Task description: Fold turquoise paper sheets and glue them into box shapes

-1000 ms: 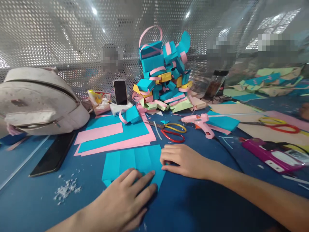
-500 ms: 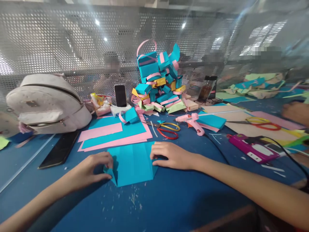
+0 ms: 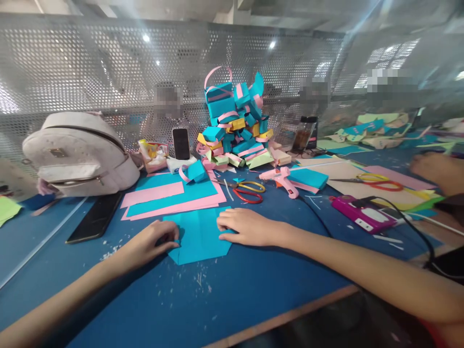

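- A creased blue sheet (image 3: 203,237) lies on the counter (image 3: 261,290), its near-left corner cut or folded on a slant; take it as the centre of the clock.
- At 9 o'clock, the left hand (image 3: 159,239) has its fingers curled narrow, thumb against fingertips, pinching the sheet's left edge.
- At 3 o'clock, the right hand (image 3: 242,226) rests at the sheet's right edge, fingers bent over it and thumb a little apart; whether paper is gripped between them, I cannot tell.
- At 11 o'clock, just beyond, pink and blue papers (image 3: 197,191) lie stacked, with a small blue box (image 3: 195,171) on their far side.
- Between 12 and 1, farther off, stands a pile of folded paper boxes (image 3: 221,106), mostly blue, with pink and yellow.
- Near 1 to 2 o'clock lie scissors (image 3: 235,187), and past them a pink glue gun (image 3: 284,179).
- Toward 3, well apart, is a purple power strip (image 3: 358,212).
- Around 10, a dark phone (image 3: 96,217) lies flat before a pale backpack (image 3: 83,159).
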Tool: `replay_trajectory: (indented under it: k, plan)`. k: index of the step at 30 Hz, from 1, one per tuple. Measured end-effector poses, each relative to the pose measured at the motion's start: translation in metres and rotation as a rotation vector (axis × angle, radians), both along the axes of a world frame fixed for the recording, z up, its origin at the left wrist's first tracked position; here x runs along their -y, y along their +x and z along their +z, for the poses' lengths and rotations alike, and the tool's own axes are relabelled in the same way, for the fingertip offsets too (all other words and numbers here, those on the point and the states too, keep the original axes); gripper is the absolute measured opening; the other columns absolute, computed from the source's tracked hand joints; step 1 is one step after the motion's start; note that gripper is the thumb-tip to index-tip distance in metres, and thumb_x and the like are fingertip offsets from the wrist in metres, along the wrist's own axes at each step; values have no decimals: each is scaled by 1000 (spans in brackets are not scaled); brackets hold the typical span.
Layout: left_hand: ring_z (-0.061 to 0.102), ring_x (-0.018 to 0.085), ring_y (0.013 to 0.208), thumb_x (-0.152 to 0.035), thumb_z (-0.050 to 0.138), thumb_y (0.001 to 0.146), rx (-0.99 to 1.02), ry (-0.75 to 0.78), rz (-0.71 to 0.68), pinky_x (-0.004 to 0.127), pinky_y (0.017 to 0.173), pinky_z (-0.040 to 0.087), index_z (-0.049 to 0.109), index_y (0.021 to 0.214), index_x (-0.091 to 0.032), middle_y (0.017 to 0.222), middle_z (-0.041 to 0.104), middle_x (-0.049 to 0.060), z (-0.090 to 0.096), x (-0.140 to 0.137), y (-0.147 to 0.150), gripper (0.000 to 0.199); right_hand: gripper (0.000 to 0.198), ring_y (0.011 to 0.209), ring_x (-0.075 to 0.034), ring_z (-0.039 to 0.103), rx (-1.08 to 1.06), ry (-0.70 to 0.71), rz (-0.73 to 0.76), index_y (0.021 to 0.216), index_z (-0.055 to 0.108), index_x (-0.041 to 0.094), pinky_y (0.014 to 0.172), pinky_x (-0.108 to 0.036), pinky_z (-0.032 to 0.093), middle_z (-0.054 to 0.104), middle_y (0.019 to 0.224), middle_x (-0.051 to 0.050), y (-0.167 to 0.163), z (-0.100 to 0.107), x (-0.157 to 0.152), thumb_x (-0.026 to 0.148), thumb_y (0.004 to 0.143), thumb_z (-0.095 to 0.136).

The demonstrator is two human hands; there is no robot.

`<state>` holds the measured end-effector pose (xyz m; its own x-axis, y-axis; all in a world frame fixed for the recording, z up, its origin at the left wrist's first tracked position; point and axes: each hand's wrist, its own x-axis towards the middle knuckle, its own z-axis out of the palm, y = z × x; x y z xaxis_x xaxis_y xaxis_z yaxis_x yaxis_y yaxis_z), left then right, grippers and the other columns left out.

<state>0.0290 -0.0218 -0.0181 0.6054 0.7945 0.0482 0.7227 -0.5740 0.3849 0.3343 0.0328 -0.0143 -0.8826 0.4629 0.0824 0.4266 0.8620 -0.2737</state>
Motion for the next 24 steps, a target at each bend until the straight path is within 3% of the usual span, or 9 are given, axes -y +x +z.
replay_trajectory:
  k: [5,11,18,24]
  plan:
    - [54,16,78,-33,48,97,-19,162,23,27,71,42,53,95,-20,86,57,2,-3,7,6,14,22,80,-18,55,-10,20,-47,81,53,18,64,-28,34,60,85,-3,-5,-4,2,37,93,58]
    - [53,17,78,-28,45,97,-49,309,1,30,72,40,57,87,-20,85,58,3,-2,14,17,17,18,76,-17,53,-94,-20,-88,90,53,20,60,-27,29,62,88,-3,-5,-10,3,36,91,58]
    - [55,17,81,-28,45,97,-60,325,-12,28,72,41,58,94,-20,89,60,4,0,17,12,15,13,65,-13,50,-156,-140,-46,89,56,19,55,-24,27,58,76,0,2,-8,-2,32,91,57]
    - [58,18,85,-30,44,98,-28,298,-2,29,75,43,61,100,-20,94,63,5,3,18,5,20,22,69,-13,51,-216,-262,30,84,60,16,62,-25,34,61,78,-2,11,-8,-12,35,93,54]
